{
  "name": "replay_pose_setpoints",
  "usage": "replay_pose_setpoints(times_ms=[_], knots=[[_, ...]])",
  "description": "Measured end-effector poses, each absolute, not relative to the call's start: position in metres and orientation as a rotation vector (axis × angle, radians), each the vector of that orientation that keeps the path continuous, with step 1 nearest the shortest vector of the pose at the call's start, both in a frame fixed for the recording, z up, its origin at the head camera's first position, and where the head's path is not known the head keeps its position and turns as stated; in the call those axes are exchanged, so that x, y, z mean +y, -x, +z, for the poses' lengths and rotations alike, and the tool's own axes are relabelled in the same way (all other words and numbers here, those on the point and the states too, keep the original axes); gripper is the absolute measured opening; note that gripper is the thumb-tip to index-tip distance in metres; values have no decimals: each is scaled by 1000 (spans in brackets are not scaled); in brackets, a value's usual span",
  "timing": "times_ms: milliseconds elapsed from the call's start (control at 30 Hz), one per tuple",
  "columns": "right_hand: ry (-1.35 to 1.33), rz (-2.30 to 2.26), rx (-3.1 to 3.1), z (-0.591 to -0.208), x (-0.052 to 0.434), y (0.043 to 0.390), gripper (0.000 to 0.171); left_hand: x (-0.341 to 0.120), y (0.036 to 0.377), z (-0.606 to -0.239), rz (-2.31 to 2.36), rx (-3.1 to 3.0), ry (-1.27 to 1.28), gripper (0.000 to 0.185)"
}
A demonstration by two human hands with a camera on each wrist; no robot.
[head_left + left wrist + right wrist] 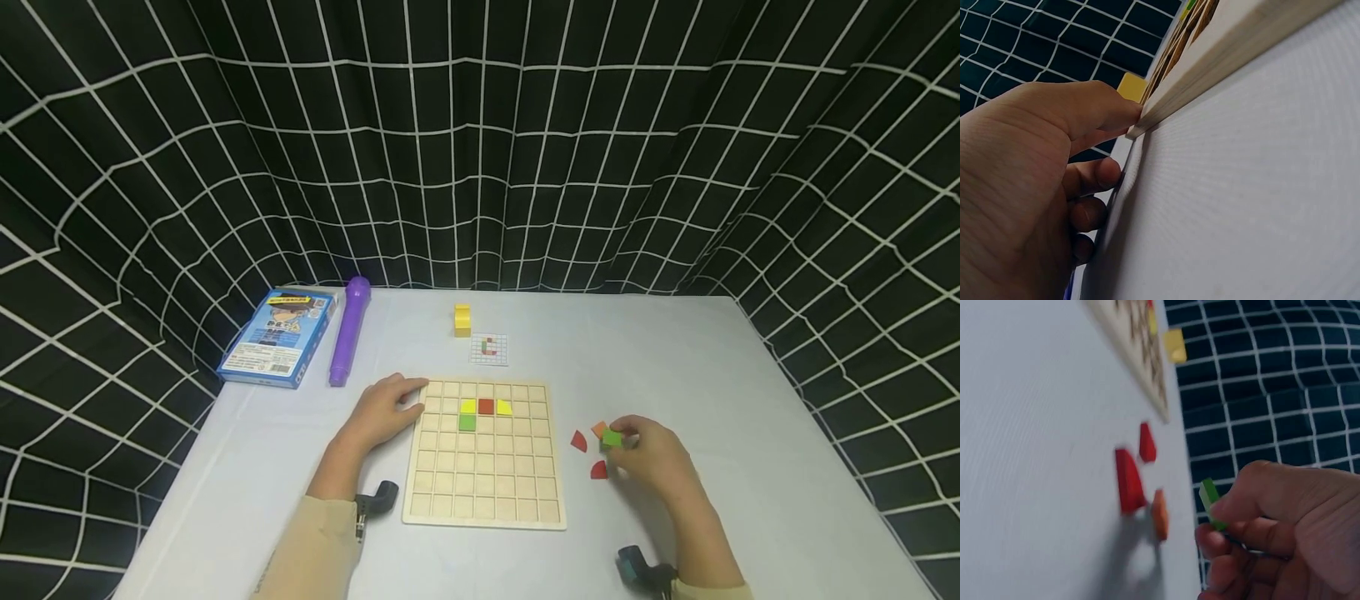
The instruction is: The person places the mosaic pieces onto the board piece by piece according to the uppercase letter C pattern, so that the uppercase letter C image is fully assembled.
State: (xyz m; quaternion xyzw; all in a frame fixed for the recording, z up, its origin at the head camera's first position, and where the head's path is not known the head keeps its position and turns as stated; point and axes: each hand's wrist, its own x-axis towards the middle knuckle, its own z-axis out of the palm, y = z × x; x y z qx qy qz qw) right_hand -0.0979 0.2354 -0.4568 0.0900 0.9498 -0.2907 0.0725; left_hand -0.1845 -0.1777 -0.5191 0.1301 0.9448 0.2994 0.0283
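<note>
A wooden grid board (484,483) lies flat in front of me, with two yellow pieces (468,407), a red square (486,406) and a green square (467,422) set in its upper rows. My left hand (386,408) rests on the table, its fingers touching the board's upper left corner (1138,128). To the right of the board my right hand (647,457) pinches a small green block (612,438) (1210,499) just above the table. Two red quarter-round pieces (578,441) (1127,481) and an orange piece (598,429) (1159,514) lie beside it.
A yellow block (462,320) and a small pattern card (489,348) sit behind the board. A purple pen-like tube (350,330) and a blue box (279,337) lie at the back left. Black grid cloth (480,150) surrounds the white table (750,400).
</note>
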Motion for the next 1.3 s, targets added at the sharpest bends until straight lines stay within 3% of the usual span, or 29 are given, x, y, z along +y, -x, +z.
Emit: replay_pose_setpoints(times_ms=[233, 833, 1300], knots=[[-164, -1063, 2844, -444, 203, 99, 43, -177, 184, -520, 937, 2919, -397, 46], [434, -1000, 2859, -458, 103, 116, 20, -178, 184, -518, 928, 2919, -406, 47], [447, -803, 2931, -481, 66, 117, 25, -177, 185, -517, 939, 2911, -418, 46]])
